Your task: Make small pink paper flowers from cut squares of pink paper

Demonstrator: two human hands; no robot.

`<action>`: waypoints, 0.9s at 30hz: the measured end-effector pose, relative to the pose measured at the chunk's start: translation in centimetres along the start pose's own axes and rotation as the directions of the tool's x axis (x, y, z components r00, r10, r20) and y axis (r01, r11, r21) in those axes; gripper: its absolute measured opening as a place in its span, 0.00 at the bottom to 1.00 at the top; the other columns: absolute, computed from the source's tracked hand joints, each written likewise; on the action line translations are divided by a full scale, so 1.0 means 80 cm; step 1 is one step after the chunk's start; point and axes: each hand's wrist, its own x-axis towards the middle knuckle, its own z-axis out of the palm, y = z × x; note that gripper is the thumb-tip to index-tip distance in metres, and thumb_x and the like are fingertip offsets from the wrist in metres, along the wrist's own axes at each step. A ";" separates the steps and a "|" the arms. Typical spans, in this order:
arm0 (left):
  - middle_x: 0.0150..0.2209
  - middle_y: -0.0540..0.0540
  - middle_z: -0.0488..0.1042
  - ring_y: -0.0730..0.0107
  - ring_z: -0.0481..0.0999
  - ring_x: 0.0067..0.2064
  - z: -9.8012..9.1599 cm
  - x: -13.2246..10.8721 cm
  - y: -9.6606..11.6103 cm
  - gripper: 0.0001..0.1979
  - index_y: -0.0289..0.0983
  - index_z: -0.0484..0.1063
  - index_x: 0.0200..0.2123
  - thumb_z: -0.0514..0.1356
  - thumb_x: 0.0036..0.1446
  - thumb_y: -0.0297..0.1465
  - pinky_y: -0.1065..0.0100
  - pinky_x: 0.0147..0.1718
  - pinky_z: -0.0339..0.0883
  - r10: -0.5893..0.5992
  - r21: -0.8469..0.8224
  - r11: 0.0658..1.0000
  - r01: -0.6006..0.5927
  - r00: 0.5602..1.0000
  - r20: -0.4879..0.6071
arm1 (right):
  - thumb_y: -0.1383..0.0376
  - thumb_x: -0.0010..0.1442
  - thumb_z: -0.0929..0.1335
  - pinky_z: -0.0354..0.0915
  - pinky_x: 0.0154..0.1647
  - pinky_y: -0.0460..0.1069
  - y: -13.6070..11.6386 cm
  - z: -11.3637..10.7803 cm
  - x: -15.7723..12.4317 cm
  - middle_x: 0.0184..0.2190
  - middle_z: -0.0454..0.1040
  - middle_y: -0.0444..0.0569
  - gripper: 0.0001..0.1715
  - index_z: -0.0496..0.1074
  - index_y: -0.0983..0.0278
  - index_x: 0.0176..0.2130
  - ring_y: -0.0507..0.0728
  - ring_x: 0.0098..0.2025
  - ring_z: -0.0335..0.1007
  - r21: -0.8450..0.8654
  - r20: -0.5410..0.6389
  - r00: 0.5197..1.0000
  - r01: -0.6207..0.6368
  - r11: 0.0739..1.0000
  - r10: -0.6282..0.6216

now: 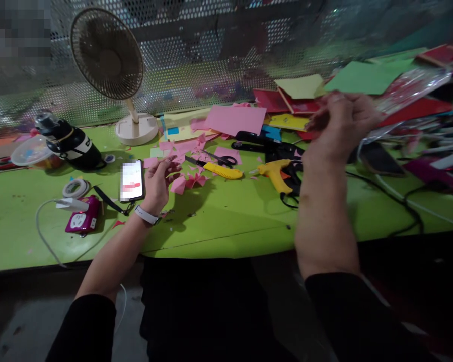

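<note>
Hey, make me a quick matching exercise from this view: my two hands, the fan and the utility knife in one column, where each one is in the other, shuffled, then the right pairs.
Things
1. Left hand
2. Fan
3. Right hand
4. Utility knife

Places
A. Standing at the back, before a perforated panel
B. Raised at the right, near a green sheet
C. Lying on the green tabletop, between scissors and glue gun
D. Just beside the phone with the bright screen

Right pairs: 1-D, 2-A, 3-B, 4-C
</note>
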 end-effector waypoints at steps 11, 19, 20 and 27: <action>0.29 0.49 0.79 0.78 0.77 0.27 0.003 -0.004 0.000 0.10 0.36 0.80 0.35 0.70 0.51 0.34 0.74 0.28 0.72 -0.062 0.012 0.998 0.062 0.998 -0.001 | 0.72 0.56 0.65 0.53 0.18 0.47 -0.014 0.006 -0.018 0.16 0.64 0.38 0.10 0.71 0.62 0.25 0.48 0.15 0.55 0.009 0.120 0.985 -0.129 0.992 0.127; 0.29 0.49 0.79 0.78 0.78 0.28 -0.004 -0.001 -0.004 0.13 0.34 0.81 0.38 0.72 0.50 0.35 0.76 0.29 0.72 -0.069 0.001 0.998 0.069 0.997 0.030 | 0.66 0.53 0.71 0.52 0.16 0.45 -0.017 0.008 -0.008 0.17 0.65 0.39 0.07 0.72 0.63 0.25 0.46 0.15 0.56 0.051 0.241 0.929 -0.301 0.952 0.281; 0.29 0.49 0.78 0.78 0.78 0.28 -0.004 -0.001 -0.004 0.13 0.34 0.81 0.37 0.72 0.50 0.35 0.76 0.28 0.71 -0.069 -0.003 0.998 0.069 0.997 0.026 | 0.63 0.52 0.73 0.53 0.16 0.45 -0.020 0.007 -0.002 0.18 0.66 0.39 0.09 0.72 0.63 0.25 0.46 0.16 0.56 0.049 0.276 0.923 -0.293 0.955 0.269; 0.26 0.50 0.77 0.78 0.77 0.27 0.000 -0.002 -0.009 0.14 0.35 0.81 0.36 0.72 0.49 0.36 0.75 0.28 0.70 -0.084 0.000 0.996 0.084 0.996 0.019 | 0.62 0.54 0.75 0.61 0.23 0.46 -0.020 -0.020 0.052 0.22 0.74 0.42 0.07 0.78 0.63 0.31 0.48 0.20 0.64 -0.270 0.618 0.757 -0.046 0.962 0.210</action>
